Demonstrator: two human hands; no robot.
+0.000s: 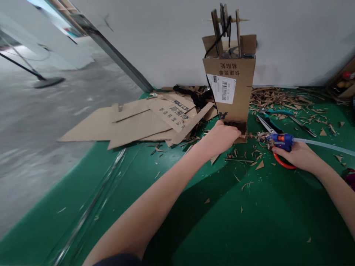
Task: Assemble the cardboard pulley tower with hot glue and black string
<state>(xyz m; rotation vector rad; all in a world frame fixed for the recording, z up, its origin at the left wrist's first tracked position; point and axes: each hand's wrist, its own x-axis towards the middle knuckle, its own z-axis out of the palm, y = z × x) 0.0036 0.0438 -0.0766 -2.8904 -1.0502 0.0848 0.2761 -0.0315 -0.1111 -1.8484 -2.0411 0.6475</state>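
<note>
A tall cardboard box [235, 88] stands upright on the green table, bearing a white label. On its top, two cardboard posts hold a cardboard wheel [223, 20] on a thin stick, with a black cord [219, 42] hanging from it. My left hand [220, 136] is closed at an opening low in the box; what its fingers pinch is hidden. In my right hand [299, 155] is a blue hot glue gun [281, 140], its nozzle pointing left toward the box. Red-handled scissors [284, 163] lie beneath that hand, blades partly covered.
Flat cardboard sheets [138, 123] are piled left of the box. Cardboard scraps [277, 98] litter the table. Green-handled pliers [280, 112] lie behind the glue gun, and a thin metal rod [238, 160] lies in front of the box. A white wall [166, 44] rises behind.
</note>
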